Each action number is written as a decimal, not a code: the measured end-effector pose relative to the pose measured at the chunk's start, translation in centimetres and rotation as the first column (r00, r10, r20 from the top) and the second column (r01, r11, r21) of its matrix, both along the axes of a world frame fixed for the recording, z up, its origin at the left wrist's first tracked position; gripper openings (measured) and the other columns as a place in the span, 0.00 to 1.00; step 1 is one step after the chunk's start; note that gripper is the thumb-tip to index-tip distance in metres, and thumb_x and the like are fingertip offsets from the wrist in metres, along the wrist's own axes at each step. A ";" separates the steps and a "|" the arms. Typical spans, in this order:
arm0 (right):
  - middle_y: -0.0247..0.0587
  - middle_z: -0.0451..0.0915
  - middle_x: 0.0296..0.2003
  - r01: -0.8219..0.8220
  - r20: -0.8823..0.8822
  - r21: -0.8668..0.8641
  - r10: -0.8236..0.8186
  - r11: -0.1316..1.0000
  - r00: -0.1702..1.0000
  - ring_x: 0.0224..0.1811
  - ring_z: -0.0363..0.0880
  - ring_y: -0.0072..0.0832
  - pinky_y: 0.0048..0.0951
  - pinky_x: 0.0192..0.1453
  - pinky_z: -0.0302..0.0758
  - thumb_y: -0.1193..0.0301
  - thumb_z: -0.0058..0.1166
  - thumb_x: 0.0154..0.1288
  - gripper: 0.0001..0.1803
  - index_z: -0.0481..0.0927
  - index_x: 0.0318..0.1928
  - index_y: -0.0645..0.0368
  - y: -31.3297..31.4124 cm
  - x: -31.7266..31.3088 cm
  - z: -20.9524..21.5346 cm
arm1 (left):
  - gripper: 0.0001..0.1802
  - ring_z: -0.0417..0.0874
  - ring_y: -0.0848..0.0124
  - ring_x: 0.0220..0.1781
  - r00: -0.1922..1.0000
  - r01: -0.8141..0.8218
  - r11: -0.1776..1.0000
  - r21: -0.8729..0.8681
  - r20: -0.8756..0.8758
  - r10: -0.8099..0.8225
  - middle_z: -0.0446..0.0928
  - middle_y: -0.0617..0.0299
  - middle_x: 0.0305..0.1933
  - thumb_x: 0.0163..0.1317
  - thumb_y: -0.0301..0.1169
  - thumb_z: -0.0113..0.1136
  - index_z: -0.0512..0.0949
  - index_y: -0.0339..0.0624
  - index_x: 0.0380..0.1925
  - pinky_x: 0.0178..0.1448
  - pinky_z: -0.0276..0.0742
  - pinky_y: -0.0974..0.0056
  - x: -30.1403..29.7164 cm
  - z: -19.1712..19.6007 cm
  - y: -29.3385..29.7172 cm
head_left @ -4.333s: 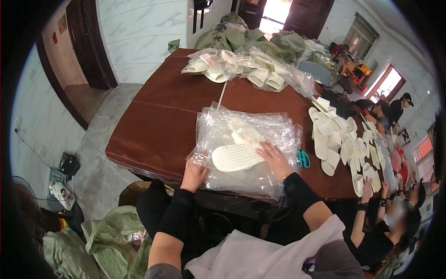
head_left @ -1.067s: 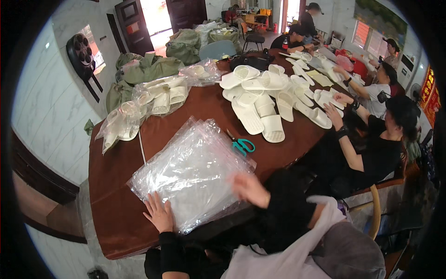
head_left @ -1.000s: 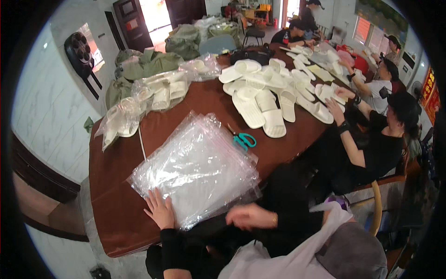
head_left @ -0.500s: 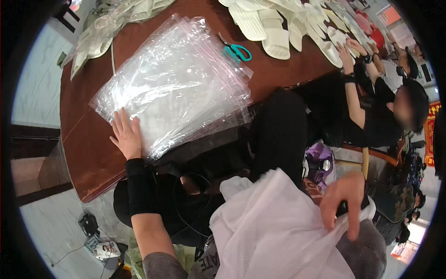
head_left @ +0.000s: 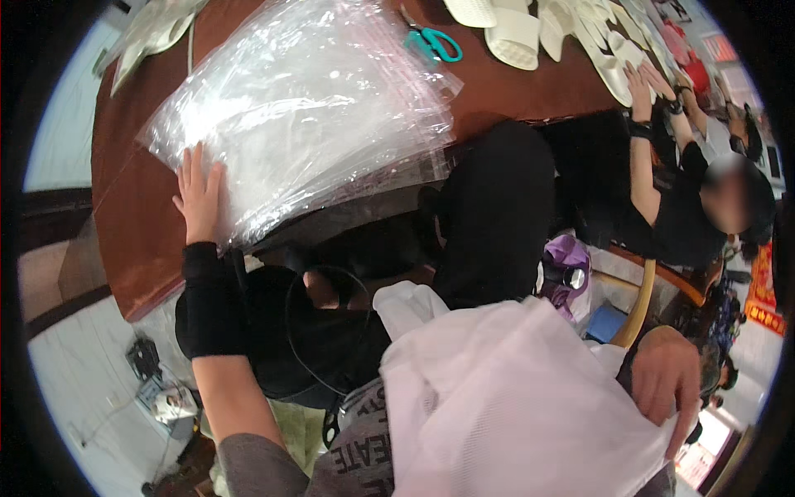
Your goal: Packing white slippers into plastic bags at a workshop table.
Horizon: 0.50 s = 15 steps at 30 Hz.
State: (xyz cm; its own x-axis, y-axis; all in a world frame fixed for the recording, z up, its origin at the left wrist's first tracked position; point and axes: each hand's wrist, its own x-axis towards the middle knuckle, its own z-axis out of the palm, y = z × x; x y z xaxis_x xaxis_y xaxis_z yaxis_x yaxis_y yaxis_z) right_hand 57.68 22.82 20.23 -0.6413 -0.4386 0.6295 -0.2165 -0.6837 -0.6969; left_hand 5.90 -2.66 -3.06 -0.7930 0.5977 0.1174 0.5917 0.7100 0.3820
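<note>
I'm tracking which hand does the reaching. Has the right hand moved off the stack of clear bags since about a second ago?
Yes. The right hand left the clear bags on the table and now grips the white mesh bag at the lap.

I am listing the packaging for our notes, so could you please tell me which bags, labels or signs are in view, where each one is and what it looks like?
Clear plastic bags: a flat, glossy stack on the brown table, the left hand resting on its near corner.
White mesh bag: bulky, on the lap, the right hand on its right side.
Red sign: hanging at the far right edge, with yellow markings.
</note>
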 end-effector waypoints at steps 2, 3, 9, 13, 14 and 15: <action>0.45 0.73 0.23 0.152 0.131 -0.173 -0.130 0.973 0.983 0.21 0.73 0.28 0.26 0.19 0.66 0.74 0.44 0.73 0.13 0.81 0.49 0.67 -0.9 0.6 -0.5 | 0.33 0.47 0.55 0.79 0.995 0.032 0.999 0.015 0.097 -0.033 0.49 0.60 0.79 0.69 0.53 0.47 0.58 0.65 0.72 0.71 0.34 0.29 -1.0 1.1 -0.4; 0.43 0.74 0.20 0.546 0.441 -0.098 -0.456 0.832 0.773 0.16 0.69 0.25 0.28 0.15 0.60 0.70 0.47 0.73 0.10 0.80 0.37 0.61 -2.6 2.5 -0.8 | 0.32 0.47 0.55 0.79 0.982 0.060 0.998 0.026 0.175 -0.064 0.49 0.58 0.79 0.69 0.51 0.48 0.59 0.63 0.72 0.74 0.37 0.34 -1.8 2.2 -1.2; 0.29 0.64 0.29 0.945 0.742 -0.181 -0.593 0.272 0.313 0.29 0.60 0.20 0.20 0.42 0.64 0.63 0.49 0.73 0.06 0.72 0.35 0.45 -4.0 -1.4 -0.4 | 0.22 0.66 0.69 0.69 0.848 0.027 0.956 0.291 0.499 -0.176 0.70 0.55 0.66 0.71 0.36 0.52 0.74 0.34 0.59 0.71 0.58 0.66 -3.2 7.5 -4.3; 0.37 0.71 0.35 0.993 0.771 0.028 -0.634 0.117 0.052 0.36 0.70 0.30 0.30 0.45 0.69 0.62 0.53 0.70 0.11 0.77 0.35 0.55 -8.4 3.7 -4.5 | 0.18 0.75 0.70 0.59 0.898 0.008 0.932 0.363 0.407 -0.166 0.77 0.57 0.58 0.70 0.32 0.53 0.76 0.33 0.55 0.64 0.66 0.67 -1.6 9.3 -3.1; 0.48 0.76 0.42 0.722 0.732 0.159 -0.572 0.673 0.371 0.44 0.74 0.35 0.34 0.48 0.71 0.57 0.54 0.68 0.15 0.80 0.37 0.58 -6.7 2.6 -4.4 | 0.18 0.75 0.70 0.59 0.906 0.031 0.930 0.366 0.383 -0.181 0.77 0.57 0.58 0.70 0.32 0.53 0.76 0.33 0.55 0.64 0.66 0.67 -1.3 10.2 -3.1; 0.56 0.75 0.48 0.502 0.657 0.471 -0.669 0.725 0.349 0.48 0.77 0.39 0.38 0.53 0.73 0.48 0.57 0.63 0.28 0.78 0.53 0.55 -6.4 7.2 -9.3 | 0.18 0.75 0.70 0.59 0.919 0.043 0.958 0.283 0.366 -0.149 0.77 0.56 0.58 0.69 0.31 0.54 0.76 0.33 0.55 0.64 0.67 0.67 -1.1 10.4 -3.7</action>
